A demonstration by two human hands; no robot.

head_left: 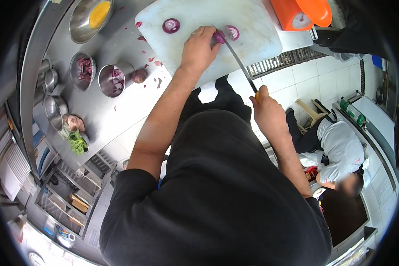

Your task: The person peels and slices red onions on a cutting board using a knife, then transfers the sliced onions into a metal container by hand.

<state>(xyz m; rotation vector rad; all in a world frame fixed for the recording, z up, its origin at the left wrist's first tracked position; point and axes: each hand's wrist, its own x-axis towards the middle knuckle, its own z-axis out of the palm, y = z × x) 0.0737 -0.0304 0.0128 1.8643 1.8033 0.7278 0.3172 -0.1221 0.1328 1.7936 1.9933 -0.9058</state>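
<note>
My left hand [199, 49] is on the white cutting board [159, 48], fingers closed on a piece of red onion [218, 38]. In my right hand [269, 113] is the yellow handle of a long knife [240, 64]. Its blade slants up and left, and the tip end lies at the held onion; whether it has cut in, I cannot tell. A cut onion half [171, 25] rests left of my left hand, cut face up. Just right of the blade sits another cut onion piece [233, 32].
Left on the steel counter [124, 111] stand a metal bowl of onion skins [80, 73], a pot of onion pieces [106, 80], a whole onion [139, 76] and leafy greens [77, 142]. An orange scale [292, 17] stands right of the board. Another person [341, 142] is at lower right.
</note>
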